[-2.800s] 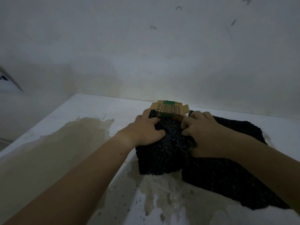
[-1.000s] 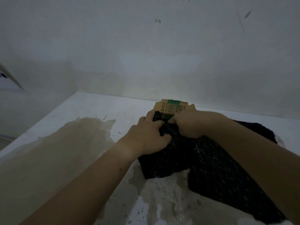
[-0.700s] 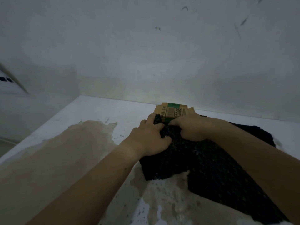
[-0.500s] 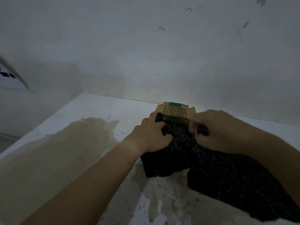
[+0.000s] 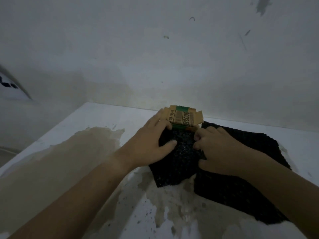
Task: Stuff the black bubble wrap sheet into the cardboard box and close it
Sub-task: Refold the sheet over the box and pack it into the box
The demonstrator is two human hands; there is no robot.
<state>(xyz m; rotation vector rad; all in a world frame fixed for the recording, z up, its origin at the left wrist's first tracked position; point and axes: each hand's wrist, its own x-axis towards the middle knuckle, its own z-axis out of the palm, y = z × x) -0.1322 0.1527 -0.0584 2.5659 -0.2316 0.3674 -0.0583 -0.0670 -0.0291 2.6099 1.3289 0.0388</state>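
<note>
A small cardboard box (image 5: pixel 183 116) with a green stripe and a barcode label lies on the white surface near the wall, its open end toward me with flaps spread. The black bubble wrap sheet (image 5: pixel 229 183) spreads from the box mouth toward me and to the right. My left hand (image 5: pixel 150 144) grips the box's left side and the bunched wrap at the mouth. My right hand (image 5: pixel 217 149) pinches a fold of the wrap just in front of the box opening. How much wrap sits inside the box is hidden.
The white surface (image 5: pixel 103 121) carries a large brownish stain (image 5: pixel 60 166) on the left and speckled patches near me. A grey-white wall (image 5: pixel 155 57) rises right behind the box. The surface's left edge drops away.
My right hand pushed wrap at the box mouth, lifted away to the right, and now grips the wrap lower down. My left hand stayed at the box's left side.
</note>
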